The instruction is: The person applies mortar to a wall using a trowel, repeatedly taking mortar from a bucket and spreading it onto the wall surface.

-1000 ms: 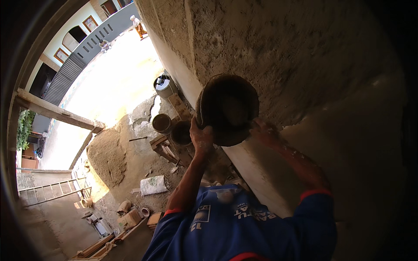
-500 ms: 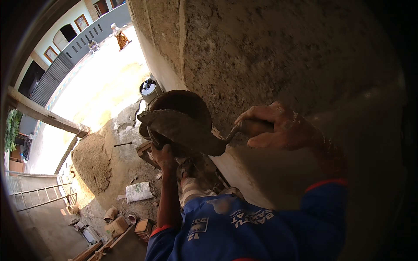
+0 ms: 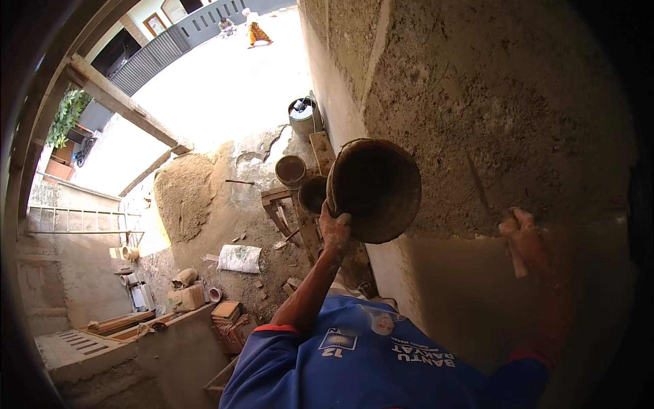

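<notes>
My left hand (image 3: pixel 335 230) grips the rim of a mortar-stained bucket (image 3: pixel 403 208), which is tilted so that its dark mouth faces up toward me. What lies deep inside it is too dark to make out. My right hand (image 3: pixel 526 240) is closed round the handle of a trowel (image 3: pixel 479 183). The trowel's blade shows nearly edge-on, against or close to the rough mortar-covered wall (image 3: pixel 436 95) on the right. Below that rough patch, the wall looks smoother. Contact between blade and wall cannot be told for sure.
Two smaller buckets, one of them round and grey (image 3: pixel 291 170), stand by a wooden trestle (image 3: pixel 276 195). Farther off is a container of water (image 3: pixel 303 112). A sand heap (image 3: pixel 184 194), a white sack (image 3: pixel 240 259) and stacked tiles (image 3: pixel 226 311) lie left. Two people are outside.
The trowel, loaded with mortar over the bucket before, has swung right to the wall with my right hand. The view has shifted, and the bucket's mouth now shows fully.
</notes>
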A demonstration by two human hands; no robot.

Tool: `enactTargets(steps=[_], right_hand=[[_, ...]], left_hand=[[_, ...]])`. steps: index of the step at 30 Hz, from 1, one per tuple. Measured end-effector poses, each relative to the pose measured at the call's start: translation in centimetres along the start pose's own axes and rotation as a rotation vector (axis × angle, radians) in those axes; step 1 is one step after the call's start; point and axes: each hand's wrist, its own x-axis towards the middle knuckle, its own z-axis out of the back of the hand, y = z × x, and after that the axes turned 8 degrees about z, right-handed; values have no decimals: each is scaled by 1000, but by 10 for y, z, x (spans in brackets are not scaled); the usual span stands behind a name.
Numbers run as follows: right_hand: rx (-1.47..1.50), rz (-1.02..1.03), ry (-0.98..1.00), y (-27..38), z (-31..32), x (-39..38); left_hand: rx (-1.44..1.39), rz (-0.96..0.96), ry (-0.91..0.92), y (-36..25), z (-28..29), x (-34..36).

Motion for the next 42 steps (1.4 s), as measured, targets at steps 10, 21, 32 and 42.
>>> enactTargets(steps=[10, 21, 32, 42], right_hand=[[1011, -7, 608, 17, -155, 23], [80, 627, -49, 35, -234, 81], [-1284, 1298, -498, 22, -106, 88], [-1128, 875, -14, 31, -103, 55]], left_hand=[[491, -608, -9, -34, -7, -23], [180, -374, 150, -88, -37, -17], [237, -340, 244, -125, -34, 10], [291, -308, 238, -103, -53, 3]])
